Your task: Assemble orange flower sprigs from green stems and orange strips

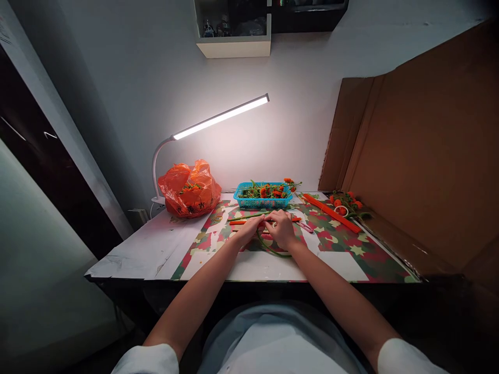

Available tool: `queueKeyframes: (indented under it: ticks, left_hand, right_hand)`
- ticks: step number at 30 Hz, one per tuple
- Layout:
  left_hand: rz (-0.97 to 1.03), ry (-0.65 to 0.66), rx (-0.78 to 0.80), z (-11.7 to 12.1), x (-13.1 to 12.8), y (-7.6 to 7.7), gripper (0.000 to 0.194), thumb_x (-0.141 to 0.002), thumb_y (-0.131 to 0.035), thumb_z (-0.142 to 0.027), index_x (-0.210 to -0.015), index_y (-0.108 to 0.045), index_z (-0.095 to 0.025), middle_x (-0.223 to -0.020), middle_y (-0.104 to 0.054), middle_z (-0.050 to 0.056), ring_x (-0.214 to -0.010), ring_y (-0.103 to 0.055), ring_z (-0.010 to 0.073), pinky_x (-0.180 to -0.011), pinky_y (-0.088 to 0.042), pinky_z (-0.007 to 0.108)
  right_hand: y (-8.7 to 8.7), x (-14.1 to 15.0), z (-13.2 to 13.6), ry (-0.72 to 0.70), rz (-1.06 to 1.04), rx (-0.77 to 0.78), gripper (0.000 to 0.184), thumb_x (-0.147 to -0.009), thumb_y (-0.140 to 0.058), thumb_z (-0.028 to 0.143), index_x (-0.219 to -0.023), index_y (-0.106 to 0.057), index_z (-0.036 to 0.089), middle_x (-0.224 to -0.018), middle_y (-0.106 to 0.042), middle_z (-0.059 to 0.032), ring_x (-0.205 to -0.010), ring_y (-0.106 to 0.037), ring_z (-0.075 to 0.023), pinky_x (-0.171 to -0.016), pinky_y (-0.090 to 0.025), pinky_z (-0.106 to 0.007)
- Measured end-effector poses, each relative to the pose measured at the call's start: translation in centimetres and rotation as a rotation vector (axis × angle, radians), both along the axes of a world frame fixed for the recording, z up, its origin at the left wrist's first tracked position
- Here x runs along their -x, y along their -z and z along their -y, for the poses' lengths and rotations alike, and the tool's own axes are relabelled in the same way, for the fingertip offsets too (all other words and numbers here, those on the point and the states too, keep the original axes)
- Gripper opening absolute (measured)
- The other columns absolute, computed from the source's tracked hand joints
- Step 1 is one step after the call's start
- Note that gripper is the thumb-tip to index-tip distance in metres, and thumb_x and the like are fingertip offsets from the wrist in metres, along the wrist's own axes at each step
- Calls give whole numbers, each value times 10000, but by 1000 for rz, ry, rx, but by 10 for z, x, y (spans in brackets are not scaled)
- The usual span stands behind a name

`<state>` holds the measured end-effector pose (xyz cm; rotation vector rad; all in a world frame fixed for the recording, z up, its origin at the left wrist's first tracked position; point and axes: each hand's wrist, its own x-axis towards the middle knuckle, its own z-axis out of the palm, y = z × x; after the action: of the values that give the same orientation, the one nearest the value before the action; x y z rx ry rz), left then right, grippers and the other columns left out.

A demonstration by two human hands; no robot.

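My left hand (249,230) and my right hand (281,228) meet over the middle of the table, fingertips pinched together. A thin green strand (273,252) runs out from under the fingers and curves round below the right hand; the pinched part is hidden, and I cannot tell whether it is a stem or a cord. An orange strip (236,223) lies flat behind the hands, with its right end showing past the right hand. Another straight green length (244,216) lies just beyond it. Right of my right hand are pink-handled scissors (306,227).
A blue basket (263,203) of orange flowers stands at the back, beside an orange plastic bag (191,195). A lit lamp (222,117) arches above. On the right lie a long orange bundle (331,212), more orange flowers (353,203) and a tall cardboard panel (421,135).
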<state>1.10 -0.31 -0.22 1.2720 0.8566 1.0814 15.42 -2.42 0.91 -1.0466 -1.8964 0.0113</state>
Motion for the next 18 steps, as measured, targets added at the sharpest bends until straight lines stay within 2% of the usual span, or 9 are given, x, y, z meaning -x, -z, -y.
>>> queueKeyframes:
  ticks: [4, 9, 18]
  left_hand:
    - [-20, -79, -83, -4, -4, 7, 421, -703, -621, -549, -604, -426, -189, -529, -330, -72, -492, -287, 75, -487, -262, 229]
    - [-105, -162, -135, -4, -5, 6, 400, -719, -578, -520, -572, -391, -198, -533, -324, -64, -505, -265, 83, -491, -212, 240]
    - [-111, -129, -155, -1, -4, 4, 418, -707, -596, -522, -549, -376, -203, -525, -352, -55, -500, -280, 86, -483, -213, 245]
  right_hand:
    - [2, 7, 2, 38, -5, 75, 150, -779, -613, 181, -633, -637, 203, -726, -684, -14, -819, -562, -200, -791, -295, -356]
    - [7, 11, 0, -15, -37, 113, 157, -756, -607, 165, -605, -628, 203, -698, -682, -12, -782, -573, -194, -761, -315, -342]
    - [7, 10, 3, -44, 34, 99, 170, -784, -590, 183, -620, -630, 206, -699, -668, -1, -783, -568, -179, -761, -295, -336]
